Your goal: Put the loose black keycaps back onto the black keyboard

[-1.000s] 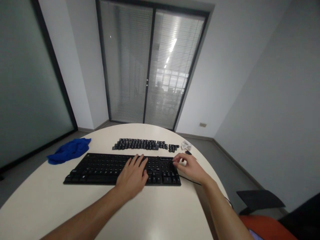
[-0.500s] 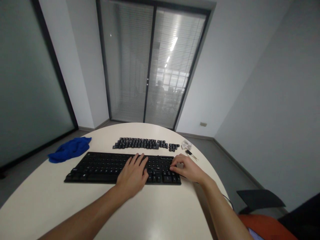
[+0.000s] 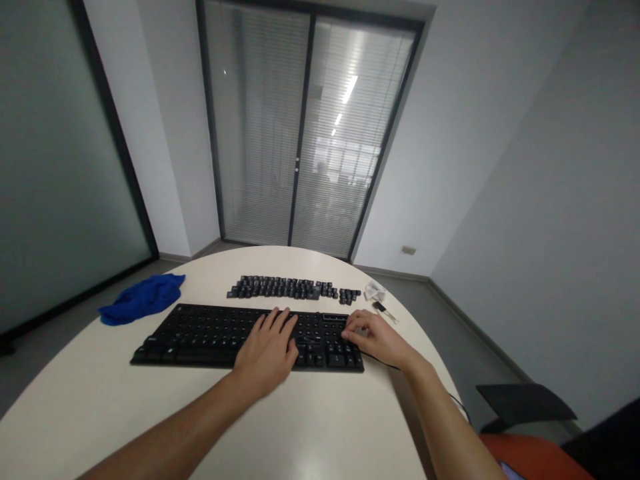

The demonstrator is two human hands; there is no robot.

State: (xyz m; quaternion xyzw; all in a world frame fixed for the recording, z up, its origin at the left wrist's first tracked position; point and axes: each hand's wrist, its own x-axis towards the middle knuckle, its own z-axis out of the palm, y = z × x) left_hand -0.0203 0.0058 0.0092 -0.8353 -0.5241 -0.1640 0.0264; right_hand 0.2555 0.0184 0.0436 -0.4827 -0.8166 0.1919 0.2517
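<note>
A black keyboard [image 3: 200, 335] lies on the pale round table [image 3: 320, 420]; many of its key positions look bare, while keys remain along the front edge. My left hand [image 3: 266, 347] rests on its middle with the fingers spread, holding nothing. Over the keyboard's right end is my right hand [image 3: 373, 337], its thumb and fingers pinched together; whatever is between them is too small to make out. Behind the keyboard, loose black keycaps [image 3: 280, 287] stand in rows, with a smaller group [image 3: 349, 295] to their right.
A crumpled blue cloth [image 3: 143, 300] lies at the table's left. Clear crumpled plastic [image 3: 374, 291] and a small brush-like tool [image 3: 384, 311] sit at the back right. A black cable runs under my right forearm. An orange and black chair [image 3: 530, 407] stands at the right.
The right hand's fingers have curled slightly and shifted a little on the keyboard's right end. The left hand stays in place. The whole view has shifted slightly.
</note>
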